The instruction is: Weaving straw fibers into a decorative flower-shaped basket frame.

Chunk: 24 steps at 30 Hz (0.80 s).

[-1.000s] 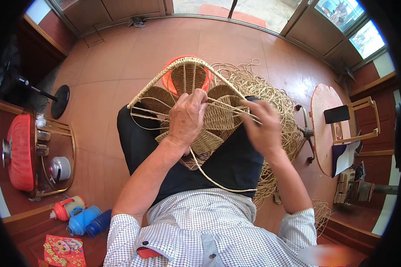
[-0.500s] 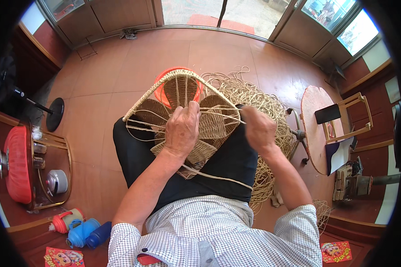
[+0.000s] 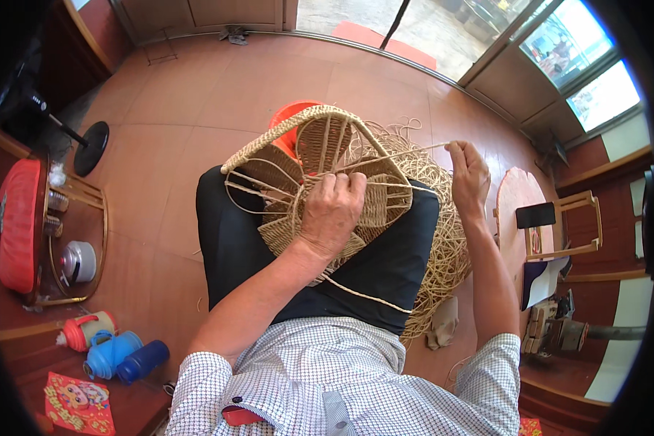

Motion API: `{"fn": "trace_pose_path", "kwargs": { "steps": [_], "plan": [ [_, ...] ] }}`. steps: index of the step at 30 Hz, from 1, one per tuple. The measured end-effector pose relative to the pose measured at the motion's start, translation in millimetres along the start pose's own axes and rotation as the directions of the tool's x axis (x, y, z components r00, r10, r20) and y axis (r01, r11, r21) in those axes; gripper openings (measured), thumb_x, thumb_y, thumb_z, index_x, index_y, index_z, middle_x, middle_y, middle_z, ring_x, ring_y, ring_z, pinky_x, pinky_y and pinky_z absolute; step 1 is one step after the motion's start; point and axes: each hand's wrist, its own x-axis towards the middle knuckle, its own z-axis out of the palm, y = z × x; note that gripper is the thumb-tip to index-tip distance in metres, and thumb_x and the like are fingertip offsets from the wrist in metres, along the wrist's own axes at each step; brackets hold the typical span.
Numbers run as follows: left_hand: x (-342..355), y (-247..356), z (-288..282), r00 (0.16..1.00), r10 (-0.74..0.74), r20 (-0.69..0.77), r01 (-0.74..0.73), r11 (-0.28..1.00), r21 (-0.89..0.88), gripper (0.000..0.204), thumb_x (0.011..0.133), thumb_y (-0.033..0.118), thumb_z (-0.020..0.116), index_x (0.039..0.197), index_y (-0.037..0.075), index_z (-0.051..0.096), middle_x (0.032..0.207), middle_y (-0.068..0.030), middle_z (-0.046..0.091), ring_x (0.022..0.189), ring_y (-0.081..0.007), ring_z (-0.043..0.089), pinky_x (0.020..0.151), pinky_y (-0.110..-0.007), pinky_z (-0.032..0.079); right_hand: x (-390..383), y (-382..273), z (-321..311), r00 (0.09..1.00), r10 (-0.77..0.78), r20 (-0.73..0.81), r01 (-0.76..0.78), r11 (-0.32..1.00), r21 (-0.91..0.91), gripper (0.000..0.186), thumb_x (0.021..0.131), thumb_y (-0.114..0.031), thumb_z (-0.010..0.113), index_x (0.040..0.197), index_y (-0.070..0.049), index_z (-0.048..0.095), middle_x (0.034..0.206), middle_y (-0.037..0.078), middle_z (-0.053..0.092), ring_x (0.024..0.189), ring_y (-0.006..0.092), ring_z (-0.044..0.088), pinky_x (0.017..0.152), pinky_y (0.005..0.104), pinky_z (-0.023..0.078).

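Observation:
A woven straw-coloured basket frame with a braided rim and woven petal-like panels rests on my lap, over my dark trousers. My left hand is closed over its middle, where several cords meet; the fingertips are partly hidden. Out to the right, my right hand is raised and closed, pinching a twisted straw cord. That cord runs taut from the middle of the basket to my right fingers. Another loose cord trails from the basket's near side across my right thigh.
A large heap of loose cord lies on the floor by my right leg. Behind the basket stands an orange-red tub. A round stool and wooden chair are at right; flasks and a fan base at left.
My right hand has moved up and to the right, drawing the cord out taut. My left hand stays on the basket's middle. The whole view has shifted and tilted slightly.

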Motion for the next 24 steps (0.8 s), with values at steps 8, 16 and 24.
{"fn": "trace_pose_path", "kwargs": {
  "steps": [8, 16, 24],
  "plan": [
    [-2, 2, 8, 0.999, -0.037, 0.003, 0.037, 0.999, -0.026, 0.01, 0.093, 0.009, 0.068, 0.102, 0.009, 0.062, 0.088, -0.0065, 0.066, 0.087, -0.0222, 0.069, 0.078, -0.035, 0.061, 80, 4, 15, 0.979, -0.204, -0.018, 0.198, 0.966, -0.164, 0.03, 0.109, -0.038, 0.067, 0.111, -0.01, 0.08, 0.106, 0.013, 0.08, 0.095, 0.0316, 0.076, 0.086, 0.0433, 0.056],
    [1, 1, 6, 0.997, -0.074, 0.003, 0.074, 0.995, -0.06, 0.011, 0.092, 0.009, 0.069, 0.102, 0.009, 0.062, 0.087, -0.007, 0.067, 0.087, -0.0223, 0.069, 0.079, -0.036, 0.061, 204, 289, -240, 0.972, -0.217, -0.088, -0.021, 0.294, -0.956, 0.038, 0.115, -0.023, 0.042, 0.125, -0.015, 0.078, 0.114, 0.01, 0.08, 0.107, 0.0299, 0.078, 0.091, 0.047, 0.062],
    [5, -9, 0, 1.0, 0.001, 0.007, 0.0, 0.994, -0.111, 0.013, 0.093, 0.007, 0.069, 0.103, 0.007, 0.063, 0.084, -0.0075, 0.068, 0.085, -0.0231, 0.07, 0.078, -0.036, 0.061, 94, 428, -522, 0.504, 0.319, -0.803, -0.842, 0.387, -0.375, 0.04, 0.108, -0.034, 0.059, 0.1, -0.007, 0.087, 0.105, 0.016, 0.085, 0.096, 0.0337, 0.084, 0.074, 0.0513, 0.067]
  ]
}}
